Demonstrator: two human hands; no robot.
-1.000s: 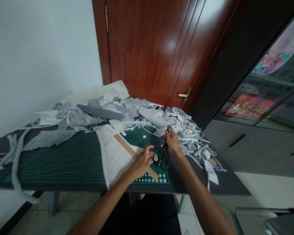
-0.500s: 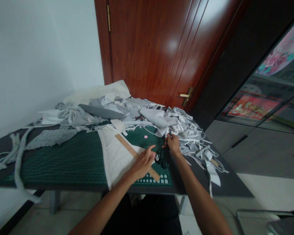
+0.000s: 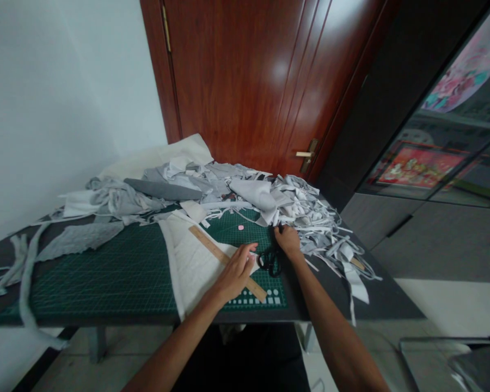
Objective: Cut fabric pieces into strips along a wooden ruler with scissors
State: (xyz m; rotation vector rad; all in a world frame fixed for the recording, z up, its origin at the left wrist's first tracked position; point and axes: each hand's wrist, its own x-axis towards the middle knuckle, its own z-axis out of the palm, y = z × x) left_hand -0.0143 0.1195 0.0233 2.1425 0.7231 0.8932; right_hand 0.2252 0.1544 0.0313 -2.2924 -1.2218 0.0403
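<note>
My left hand (image 3: 240, 268) lies on a wooden ruler (image 3: 209, 243) and the white cloth (image 3: 183, 256) below it, fingers stretched out and apart. The ruler crosses the cloth at a slant on a green cutting mat (image 3: 106, 272). At the right edge of the mat, my right hand (image 3: 288, 239) is closed around something dark, only a bit of which shows past the fingers. A pair of scissors with black handles (image 3: 269, 262) lies between the hands, close below the right one. Whether the right hand touches the scissors is unclear. A small pink piece (image 3: 240, 227) rests on the mat.
Grey and white fabric scraps (image 3: 306, 212) are heaped along the back and right of the dark table (image 3: 384, 305). A long pale strip (image 3: 26, 294) hangs over the front left edge. Behind stands a wooden door (image 3: 228, 81); a dark cabinet (image 3: 392, 228) is at right.
The view has shifted slightly. My right hand has turned a little, and the dark thing in it shows less. My left hand stays on the ruler.
</note>
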